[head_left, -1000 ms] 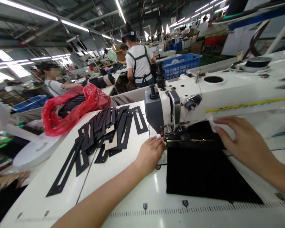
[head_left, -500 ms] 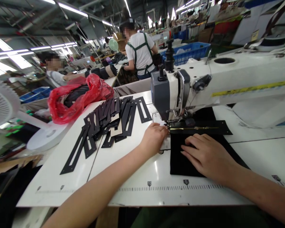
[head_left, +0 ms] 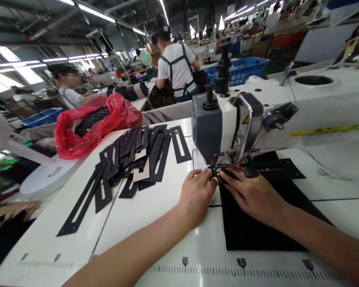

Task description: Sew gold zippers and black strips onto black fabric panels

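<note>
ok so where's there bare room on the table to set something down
Bare tabletop shows between the black cut-out pieces and left forearm, and beyond the right forearm, right of the black fabric. It is crowded below the sewing machine head, where the left hand and right hand sit close together.

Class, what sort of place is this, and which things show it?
Probably a sewing factory: an industrial sewing machine stands on a white table, slotted black strips lie piled beside it, and a co-worker in a white shirt appears beyond.
</note>
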`<state>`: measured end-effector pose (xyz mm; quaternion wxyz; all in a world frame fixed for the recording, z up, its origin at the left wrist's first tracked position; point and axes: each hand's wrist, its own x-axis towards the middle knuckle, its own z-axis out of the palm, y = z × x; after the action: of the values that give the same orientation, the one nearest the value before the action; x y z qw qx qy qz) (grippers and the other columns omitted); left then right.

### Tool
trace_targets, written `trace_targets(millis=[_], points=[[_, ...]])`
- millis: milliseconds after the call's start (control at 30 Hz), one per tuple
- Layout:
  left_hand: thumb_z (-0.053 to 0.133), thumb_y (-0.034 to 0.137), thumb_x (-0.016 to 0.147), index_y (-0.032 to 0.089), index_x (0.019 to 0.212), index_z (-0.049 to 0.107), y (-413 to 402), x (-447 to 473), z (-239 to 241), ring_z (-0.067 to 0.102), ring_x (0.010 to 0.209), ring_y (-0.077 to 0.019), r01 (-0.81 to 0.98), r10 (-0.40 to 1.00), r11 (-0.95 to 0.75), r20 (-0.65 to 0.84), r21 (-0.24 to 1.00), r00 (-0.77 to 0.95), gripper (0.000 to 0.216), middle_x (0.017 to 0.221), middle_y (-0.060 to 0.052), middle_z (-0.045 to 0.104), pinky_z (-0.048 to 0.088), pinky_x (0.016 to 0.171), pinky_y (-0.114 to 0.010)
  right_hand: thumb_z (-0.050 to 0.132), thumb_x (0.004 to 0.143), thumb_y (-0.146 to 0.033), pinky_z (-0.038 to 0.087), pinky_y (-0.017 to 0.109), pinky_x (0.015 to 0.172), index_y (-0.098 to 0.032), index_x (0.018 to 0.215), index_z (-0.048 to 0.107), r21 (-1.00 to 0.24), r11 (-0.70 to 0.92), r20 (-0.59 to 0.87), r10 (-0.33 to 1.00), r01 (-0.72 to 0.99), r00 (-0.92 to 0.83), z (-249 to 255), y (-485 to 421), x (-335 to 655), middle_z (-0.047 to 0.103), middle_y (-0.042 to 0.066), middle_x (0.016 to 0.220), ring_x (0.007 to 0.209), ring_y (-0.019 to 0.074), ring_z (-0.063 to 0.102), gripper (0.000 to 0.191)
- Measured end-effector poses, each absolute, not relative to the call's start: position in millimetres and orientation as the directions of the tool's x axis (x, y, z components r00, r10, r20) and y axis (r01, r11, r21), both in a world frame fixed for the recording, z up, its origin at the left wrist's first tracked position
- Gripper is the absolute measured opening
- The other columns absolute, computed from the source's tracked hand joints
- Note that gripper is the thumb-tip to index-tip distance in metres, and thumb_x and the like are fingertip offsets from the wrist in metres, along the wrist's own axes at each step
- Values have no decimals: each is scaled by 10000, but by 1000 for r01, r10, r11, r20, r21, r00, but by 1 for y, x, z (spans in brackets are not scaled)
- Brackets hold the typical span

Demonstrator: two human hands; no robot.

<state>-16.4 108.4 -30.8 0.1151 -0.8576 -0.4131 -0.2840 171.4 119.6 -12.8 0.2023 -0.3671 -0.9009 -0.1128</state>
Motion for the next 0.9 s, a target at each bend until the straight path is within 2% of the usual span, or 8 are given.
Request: trace_targets(millis=[233,400,667,900], points=[[480,111,882,119,888,615,112,-15,-26,616,966,-194,756,642,-655,534,8,550,135,959,-103,666,467,887,-359,445,884,-193,472,436,831,-120,1092,620,51,722,449,600,690,-662,-12,123,173,602,136,1105,1001,273,555,281],[465,113,884,112,901,613,112,-15,-25,617,944,-200,740,610,-672,553,-18,567,149,925,-111,663,474,878,-366,452,878,-180,464,428,852,-130,1109,609,50,725,438,602,687,-668,-12,124,174,594,128,1127,1030,263,547,284],[476,120,875,143,856,610,120,-14,-30,623,869,-190,735,591,-678,599,6,540,137,881,-84,655,497,827,-369,423,885,-173,457,413,852,-149,1084,606,34,717,446,613,697,-652,-10,125,174,598,133,1118,1025,253,545,271],[529,124,838,141,845,596,125,-13,-35,618,856,-191,719,581,-694,622,42,525,70,877,-72,648,495,810,-359,432,867,-161,469,383,808,-164,1028,625,27,713,475,607,701,-636,-10,129,175,624,118,1057,931,234,564,251]])
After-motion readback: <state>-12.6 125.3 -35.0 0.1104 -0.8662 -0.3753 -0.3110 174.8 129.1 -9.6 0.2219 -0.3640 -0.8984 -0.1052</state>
